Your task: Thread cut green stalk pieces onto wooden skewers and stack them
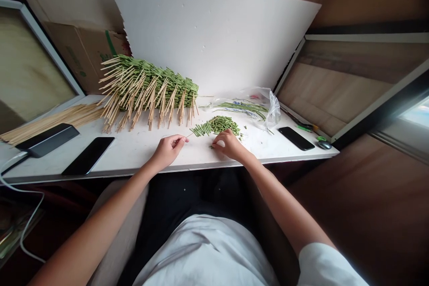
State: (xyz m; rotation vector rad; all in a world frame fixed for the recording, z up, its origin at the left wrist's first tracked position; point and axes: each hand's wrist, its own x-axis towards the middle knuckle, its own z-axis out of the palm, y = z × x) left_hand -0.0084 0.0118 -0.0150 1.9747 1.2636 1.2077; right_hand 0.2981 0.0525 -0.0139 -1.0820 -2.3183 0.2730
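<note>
My left hand (pixel 169 149) pinches the bare end of a thin skewer, whose other end carries a row of short green bean pieces (pixel 200 129). Just right of that row, my right hand (pixel 228 144) is closed near the table top, its fingertips pressed together beside a heap of cut green pieces (pixel 224 124); a small green bit shows at its fingertips. Behind my left hand rises a tall stack of loaded skewers (pixel 150 87), their bare wooden ends pointing toward me.
Loose bare skewers (pixel 73 116) lie at the left, near a dark power bank (pixel 50 139) and a phone (pixel 89 156). A clear bag with long green beans (pixel 241 107) lies behind the heap. Another phone (pixel 296 138) and a mouse (pixel 324 144) are at the right.
</note>
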